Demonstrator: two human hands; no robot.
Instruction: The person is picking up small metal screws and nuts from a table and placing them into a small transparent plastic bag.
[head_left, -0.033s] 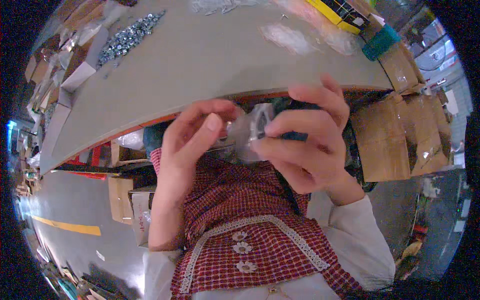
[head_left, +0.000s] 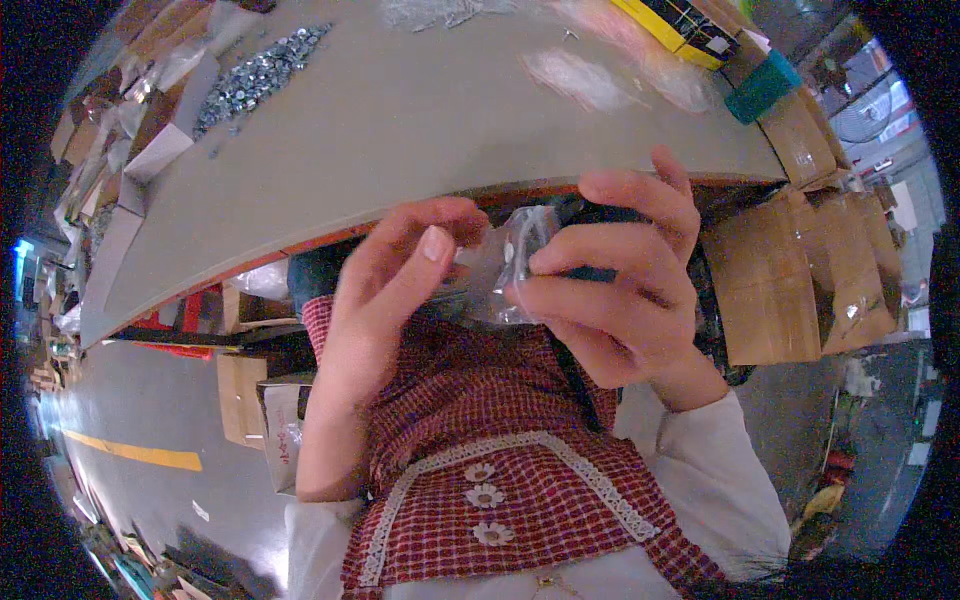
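Observation:
A small clear plastic bag is held up between my two hands, just off the table's near edge. My right hand pinches its right side between thumb and fingertips, while two other fingers stick up and outward. On the bag's left side, my left hand has its fingers curled and its thumb folded over toward them. The left fingertips reach the plastic, and their exact grip is partly hidden. Glare and folds keep me from telling what, if anything, is inside the bag.
The grey table spreads out ahead. A pile of small metal parts lies at its left, beside cardboard trays. Clear plastic bags and a yellow-and-black box sit at the far right. Cardboard boxes stand right of me.
My left hand has shifted slightly right, toward the bag. The bag's folds have changed shape a little, while my right hand stays nearly in place.

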